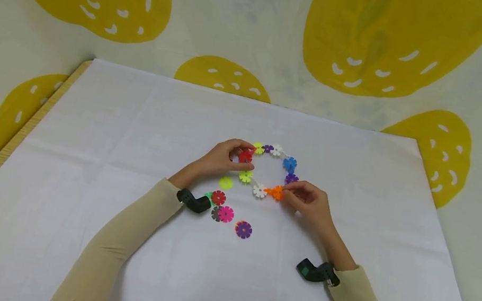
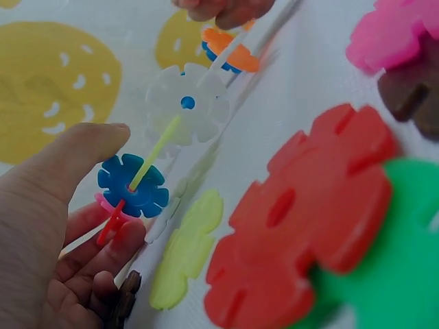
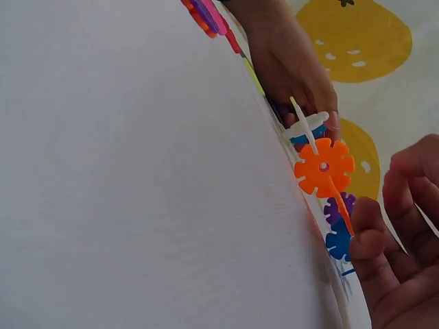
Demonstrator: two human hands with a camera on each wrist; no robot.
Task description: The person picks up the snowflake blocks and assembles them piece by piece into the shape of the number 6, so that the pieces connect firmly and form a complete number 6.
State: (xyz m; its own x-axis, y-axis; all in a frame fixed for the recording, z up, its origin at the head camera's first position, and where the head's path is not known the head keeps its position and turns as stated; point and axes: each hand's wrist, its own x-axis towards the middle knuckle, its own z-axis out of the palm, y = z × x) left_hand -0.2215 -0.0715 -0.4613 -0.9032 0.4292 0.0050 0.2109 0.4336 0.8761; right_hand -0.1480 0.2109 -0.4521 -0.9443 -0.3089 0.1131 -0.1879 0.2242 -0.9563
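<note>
W/ L hand (image 1: 222,157), gripping ring (image 1: 289,164) of flower discs near red part (image 1: 246,157), fingers & thumb curled round. W/ R hand (image 1: 311,200), pinching orange strip (image 3: 341,205) of same ring betw. thumb & fingers. Spread btwn both hands, far arc beyond R hand; can't tell if lifted off table (image 1: 254,293). Just nr side of L hand: loose yellow disc (image 1: 226,183). By L wrist: red disc (image 1: 219,198) atop green disc (image 1: 208,197), pink disc (image 1: 226,214) atop grey disc (image 1: 215,215). Further R, btwn forearms: purple disc (image 1: 244,229) atop orange disc (image 1: 238,223).
</note>
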